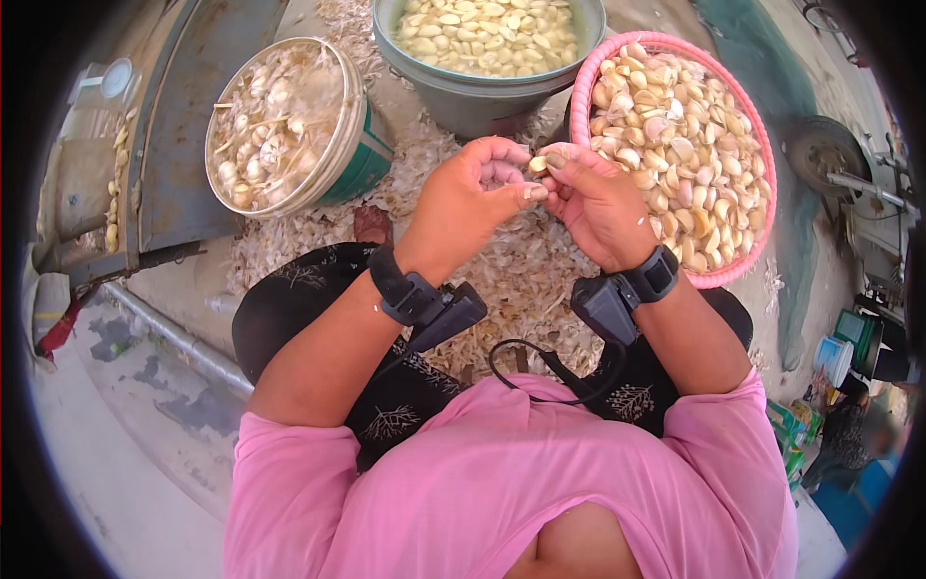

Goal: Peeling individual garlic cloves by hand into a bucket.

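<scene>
Between the thumb and fingers of my right hand (597,199) is a pale garlic clove (537,164). My left hand (463,195) is curled close beside it, thumb and fingers apart, with nothing visible in its grasp. A pink-rimmed basket (771,174) full of unpeeled garlic cloves (698,159) stands just right of my right hand. Beyond both hands, a grey bucket (470,90) contains peeled cloves (492,36) in liquid. To the left, a tilted green and white bucket (358,159) holds garlic bulbs (271,152) and loose skins.
Garlic skins (521,282) cover the ground between my knees and around the buckets. A rusty metal panel (192,137) rises at left. On the right are dark green netting (774,87), a wheel (825,155) and a person (843,434). A black cable (499,347) loops below my wrists.
</scene>
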Demonstrator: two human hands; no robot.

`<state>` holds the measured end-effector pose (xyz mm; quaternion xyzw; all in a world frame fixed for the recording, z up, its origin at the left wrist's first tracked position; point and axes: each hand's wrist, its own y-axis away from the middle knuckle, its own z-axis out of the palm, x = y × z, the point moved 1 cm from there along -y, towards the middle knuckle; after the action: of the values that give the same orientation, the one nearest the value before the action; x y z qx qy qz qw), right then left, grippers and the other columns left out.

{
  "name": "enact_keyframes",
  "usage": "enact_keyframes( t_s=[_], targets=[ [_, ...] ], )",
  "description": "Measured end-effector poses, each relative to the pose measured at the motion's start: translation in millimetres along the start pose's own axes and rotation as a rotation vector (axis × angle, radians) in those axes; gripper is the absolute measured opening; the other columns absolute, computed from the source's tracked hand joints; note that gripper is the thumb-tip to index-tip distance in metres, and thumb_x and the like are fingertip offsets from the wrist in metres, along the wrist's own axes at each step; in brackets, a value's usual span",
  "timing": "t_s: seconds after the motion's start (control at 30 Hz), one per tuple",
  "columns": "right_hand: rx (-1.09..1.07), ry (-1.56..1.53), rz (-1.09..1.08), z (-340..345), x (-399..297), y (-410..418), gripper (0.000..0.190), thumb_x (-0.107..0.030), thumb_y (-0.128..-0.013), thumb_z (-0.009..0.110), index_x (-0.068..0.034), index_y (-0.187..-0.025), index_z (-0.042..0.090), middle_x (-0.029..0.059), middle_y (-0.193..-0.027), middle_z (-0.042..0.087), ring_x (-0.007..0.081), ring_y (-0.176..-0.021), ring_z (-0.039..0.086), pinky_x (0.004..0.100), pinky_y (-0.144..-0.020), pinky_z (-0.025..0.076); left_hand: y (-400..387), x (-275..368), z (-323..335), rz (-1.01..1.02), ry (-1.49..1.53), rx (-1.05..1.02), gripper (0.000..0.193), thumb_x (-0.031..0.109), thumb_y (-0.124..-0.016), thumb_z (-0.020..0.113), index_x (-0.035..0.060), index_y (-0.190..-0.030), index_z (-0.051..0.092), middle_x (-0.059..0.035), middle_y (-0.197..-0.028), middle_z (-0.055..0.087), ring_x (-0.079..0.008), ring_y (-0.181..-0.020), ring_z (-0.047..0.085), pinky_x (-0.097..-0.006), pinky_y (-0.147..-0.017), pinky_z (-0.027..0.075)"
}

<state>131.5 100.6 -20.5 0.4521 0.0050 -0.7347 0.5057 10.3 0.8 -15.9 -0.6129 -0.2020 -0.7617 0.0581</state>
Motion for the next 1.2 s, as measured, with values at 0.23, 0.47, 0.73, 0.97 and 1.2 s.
enact_keyframes(
  t_s=[0.23, 0.47, 0.73, 0.97, 1.2],
  targets=[
    [-0.06, 0.051, 0.059, -4, 6, 1, 0.012, -0.01, -0.084, 0.052, -0.005, -0.093, 0.058, -0.0009, -0.082, 0.058, 0.0056, -0.068, 0.049, 0.0189, -0.06, 0.041, 2, 10, 3, 0.102, -0.249, 0.126, 0.015, 0.006, -0.076, 0.064, 0.0011, -0.089, 0.058, 0.0002, -0.078, 0.059, -0.0052, -0.065, 0.052, -0.0191, -0.058, 0.042],
    [0.014, 0.441, -0.097, 5, -5, 7, 0.013, -0.016, -0.084, 0.055, -0.005, -0.087, 0.059, -0.0037, -0.073, 0.055, 0.0027, -0.064, 0.047, 0.0167, -0.056, 0.038, 2, 15, 1, 0.372, -0.657, 0.199, 0.017, 0.008, -0.069, 0.067, 0.0046, -0.085, 0.061, -0.0031, -0.071, 0.06, -0.0092, -0.057, 0.051, -0.0221, -0.055, 0.042],
    [-0.012, 0.671, -0.082, 7, -11, 8, 0.013, -0.015, -0.082, 0.057, -0.003, -0.082, 0.059, -0.0043, -0.066, 0.052, 0.0021, -0.059, 0.043, 0.0173, -0.052, 0.035, 1, 11, -1, 0.535, -0.795, 0.159, 0.022, 0.006, -0.064, 0.067, 0.0055, -0.085, 0.059, -0.0069, -0.075, 0.059, -0.0218, -0.067, 0.055, -0.0304, -0.059, 0.046],
    [0.013, 0.691, -0.114, 3, -5, 6, 0.013, -0.013, -0.08, 0.056, -0.001, -0.076, 0.06, -0.0024, -0.062, 0.054, 0.0032, -0.056, 0.046, 0.0196, -0.05, 0.036, -1, 7, -6, 0.571, -0.779, 0.111, 0.019, 0.005, -0.064, 0.068, 0.0041, -0.081, 0.06, -0.0085, -0.076, 0.059, -0.0253, -0.071, 0.056, -0.0329, -0.063, 0.046],
    [0.068, 0.98, -0.362, 1, 2, 2, 0.012, -0.012, -0.075, 0.057, 0.0, -0.073, 0.058, 0.0004, -0.057, 0.053, 0.0055, -0.052, 0.045, 0.0235, -0.048, 0.038, 0, 8, -3, 0.6, -0.785, 0.096, 0.016, 0.006, -0.064, 0.067, 0.0036, -0.079, 0.06, -0.0094, -0.077, 0.06, -0.0279, -0.073, 0.056, -0.0336, -0.066, 0.046]
  ],
)
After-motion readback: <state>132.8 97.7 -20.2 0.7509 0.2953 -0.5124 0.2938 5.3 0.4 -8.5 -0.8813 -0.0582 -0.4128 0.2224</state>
